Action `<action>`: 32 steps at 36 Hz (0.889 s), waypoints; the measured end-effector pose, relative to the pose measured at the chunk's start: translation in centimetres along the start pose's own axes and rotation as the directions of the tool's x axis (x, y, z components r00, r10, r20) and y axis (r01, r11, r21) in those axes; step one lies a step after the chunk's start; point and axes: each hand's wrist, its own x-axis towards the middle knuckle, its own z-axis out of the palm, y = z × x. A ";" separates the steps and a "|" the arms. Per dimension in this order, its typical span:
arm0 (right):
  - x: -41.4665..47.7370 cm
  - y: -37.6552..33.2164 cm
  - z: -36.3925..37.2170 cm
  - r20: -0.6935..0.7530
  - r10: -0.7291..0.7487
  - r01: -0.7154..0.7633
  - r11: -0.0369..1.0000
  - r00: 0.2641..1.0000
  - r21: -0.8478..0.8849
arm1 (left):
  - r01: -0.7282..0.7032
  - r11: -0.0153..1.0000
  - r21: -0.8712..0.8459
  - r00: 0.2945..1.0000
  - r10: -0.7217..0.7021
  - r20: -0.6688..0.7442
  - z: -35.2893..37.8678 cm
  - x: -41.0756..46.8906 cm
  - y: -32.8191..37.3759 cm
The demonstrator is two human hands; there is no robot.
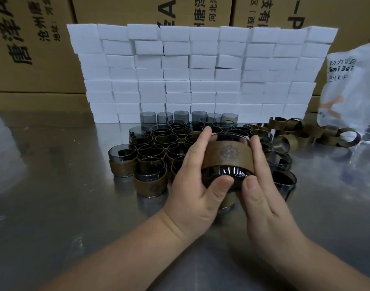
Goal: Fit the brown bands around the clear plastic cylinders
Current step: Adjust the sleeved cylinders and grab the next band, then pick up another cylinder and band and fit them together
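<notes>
Both hands hold one smoky clear plastic cylinder [224, 173] above the metal table, tilted with its base toward me. A brown band [228, 153] with an embossed flower emblem wraps its middle. My left hand [192, 175] grips the left side, thumb on the base. My right hand [261, 185] grips the right side, thumb also on the base. Behind the hands stand several cylinders with bands [150, 181] in rows. Several bare cylinders [181, 116] stand at the back. A heap of loose brown bands [301, 133] lies to the right.
A wall of stacked white foam blocks [201, 74] stands behind the cylinders. Cardboard boxes [33, 45] rise behind that. A white printed plastic bag [352, 85] sits at the far right. The steel tabletop [54, 185] stretches left and toward me.
</notes>
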 end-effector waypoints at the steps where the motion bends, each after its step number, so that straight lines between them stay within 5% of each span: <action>1: 0.0 0.0 0.0 -0.003 -0.005 0.005 1.000 1.000 -0.002 | -0.004 1.000 0.008 1.000 0.004 0.000 0.0 0.0 -0.1; 8: -0.1 -0.1 0.0 -0.014 -0.002 0.002 1.000 1.000 -0.003 | -0.012 1.000 0.028 1.000 0.012 -0.001 0.0 -0.1 -0.2; 16: 0.2 0.3 -0.1 -0.005 0.111 -0.107 0.971 0.994 0.216 | 0.093 0.987 -0.130 0.992 -0.081 0.094 -0.2 0.2 0.3; 19: 0.5 0.3 -0.5 -0.026 0.083 -0.080 0.990 0.996 0.119 | 0.258 0.933 -0.250 0.966 -0.244 0.086 -0.2 1.2 0.6; 23: 0.5 0.1 -0.3 -0.074 0.032 -0.033 0.999 0.997 -0.012 | 0.252 0.961 -0.112 0.966 -0.243 0.083 -0.7 2.7 1.0; 29: 0.0 -0.4 0.1 -0.115 0.037 -0.027 0.996 0.993 0.088 | 0.101 0.988 0.120 0.945 -0.057 -0.321 -5.0 8.3 1.6; 32: -0.2 -0.6 0.3 -0.069 0.053 -0.051 0.998 0.996 0.026 | 0.227 0.917 0.327 0.879 -0.049 -0.474 -9.0 11.9 -0.8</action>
